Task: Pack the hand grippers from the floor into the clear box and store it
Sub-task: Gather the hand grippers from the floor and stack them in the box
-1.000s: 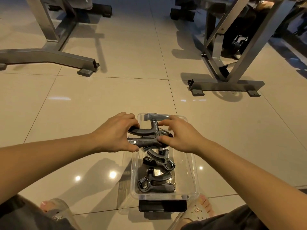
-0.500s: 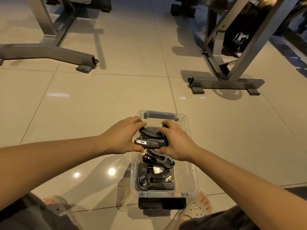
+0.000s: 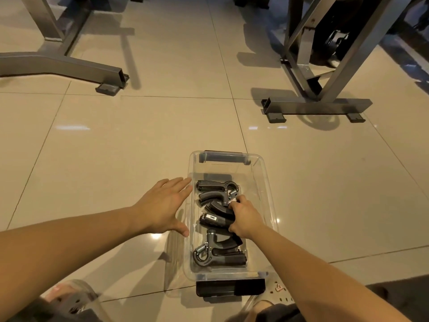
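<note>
Left hand released hand gripper, now spread outside clear box; gripper lowered inside.

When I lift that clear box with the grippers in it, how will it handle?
Probably stiff: the clear box holds straight walls. Likely heavy for its size, with three spring-loaded hand grippers inside. They lie loose, so they may slide if it tilts.

Nothing is legible; the small pale label on one hand gripper is too blurred.
</note>
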